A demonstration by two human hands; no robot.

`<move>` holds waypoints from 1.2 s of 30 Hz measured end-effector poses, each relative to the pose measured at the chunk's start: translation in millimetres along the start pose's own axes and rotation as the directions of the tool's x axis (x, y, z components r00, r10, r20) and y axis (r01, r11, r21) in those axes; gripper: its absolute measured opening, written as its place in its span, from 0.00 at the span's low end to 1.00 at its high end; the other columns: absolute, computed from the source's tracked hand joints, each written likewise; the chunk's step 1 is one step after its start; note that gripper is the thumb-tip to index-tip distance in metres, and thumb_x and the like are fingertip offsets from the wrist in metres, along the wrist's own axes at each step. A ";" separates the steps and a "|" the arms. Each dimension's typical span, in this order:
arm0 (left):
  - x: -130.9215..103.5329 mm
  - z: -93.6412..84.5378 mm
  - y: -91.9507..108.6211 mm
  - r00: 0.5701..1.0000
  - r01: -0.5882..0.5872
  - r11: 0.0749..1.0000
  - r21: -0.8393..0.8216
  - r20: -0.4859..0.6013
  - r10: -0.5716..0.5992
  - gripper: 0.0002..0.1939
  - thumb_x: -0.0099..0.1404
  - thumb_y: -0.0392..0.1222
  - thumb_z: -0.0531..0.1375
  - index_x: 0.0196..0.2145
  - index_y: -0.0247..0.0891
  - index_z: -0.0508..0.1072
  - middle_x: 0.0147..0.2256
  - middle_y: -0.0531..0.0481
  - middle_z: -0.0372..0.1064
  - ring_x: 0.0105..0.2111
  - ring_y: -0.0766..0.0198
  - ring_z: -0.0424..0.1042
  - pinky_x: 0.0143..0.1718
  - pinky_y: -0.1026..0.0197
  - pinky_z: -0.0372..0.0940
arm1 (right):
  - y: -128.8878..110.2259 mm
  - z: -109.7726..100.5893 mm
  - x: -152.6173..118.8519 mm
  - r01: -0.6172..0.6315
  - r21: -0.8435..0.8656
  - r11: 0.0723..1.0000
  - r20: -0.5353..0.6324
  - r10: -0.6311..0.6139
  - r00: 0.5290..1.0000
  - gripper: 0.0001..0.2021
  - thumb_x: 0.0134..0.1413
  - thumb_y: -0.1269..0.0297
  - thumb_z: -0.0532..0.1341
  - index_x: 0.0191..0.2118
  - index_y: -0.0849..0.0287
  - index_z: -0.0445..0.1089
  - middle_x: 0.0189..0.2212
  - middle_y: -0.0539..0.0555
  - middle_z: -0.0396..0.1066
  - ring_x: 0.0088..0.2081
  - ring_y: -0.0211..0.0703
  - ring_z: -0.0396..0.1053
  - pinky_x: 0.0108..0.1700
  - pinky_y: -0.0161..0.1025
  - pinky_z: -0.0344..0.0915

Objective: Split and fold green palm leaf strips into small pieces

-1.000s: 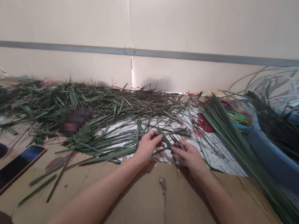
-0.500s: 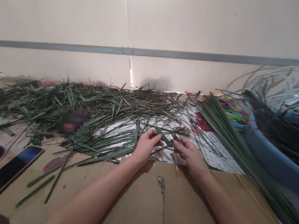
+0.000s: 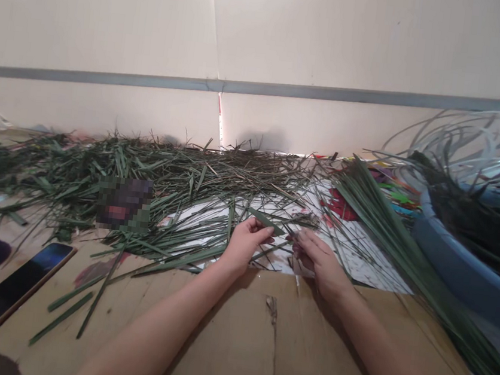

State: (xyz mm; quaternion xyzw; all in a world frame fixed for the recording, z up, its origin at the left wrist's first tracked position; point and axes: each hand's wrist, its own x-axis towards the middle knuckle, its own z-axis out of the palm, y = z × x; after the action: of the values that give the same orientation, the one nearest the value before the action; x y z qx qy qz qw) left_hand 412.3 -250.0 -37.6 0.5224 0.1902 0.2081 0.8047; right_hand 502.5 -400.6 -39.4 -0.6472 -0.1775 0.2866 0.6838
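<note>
The left hand (image 3: 246, 241) is pinching a leaf (image 3: 268, 221), its length slanting rightward, toward the right hand (image 3: 317, 256), whose hold is unclear.

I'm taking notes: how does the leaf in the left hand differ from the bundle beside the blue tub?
The leaf looks short and single; the bundle has many long blades. The leaf is in the left hand; the bundle lies beside the blue tub. Both are green.

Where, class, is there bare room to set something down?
The widest mostly bare patch is cardboard, between the left forearm and right forearm; another lies between the left forearm and the short green strips. The leaf heap crowds the back; the long leaf bundle and blue tub crowd the right.
</note>
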 end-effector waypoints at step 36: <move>-6.1 6.1 4.0 1.000 0.015 0.998 -0.061 -0.002 -0.015 0.16 0.48 0.44 0.72 0.30 0.34 0.72 0.28 0.53 0.72 0.28 0.65 0.74 0.39 0.59 0.69 | 9.9 0.4 1.3 0.036 -0.047 0.998 0.070 -0.033 0.997 0.19 0.53 0.43 0.65 0.31 0.56 0.70 0.20 0.46 0.56 0.23 0.37 0.53 0.25 0.35 0.52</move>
State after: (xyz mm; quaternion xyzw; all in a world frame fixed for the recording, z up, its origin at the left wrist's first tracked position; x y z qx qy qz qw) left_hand 409.8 -256.4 -31.1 0.4958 0.1884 0.2085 0.8217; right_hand 501.7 -399.4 -49.3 -0.6499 -0.2191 0.2926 0.6664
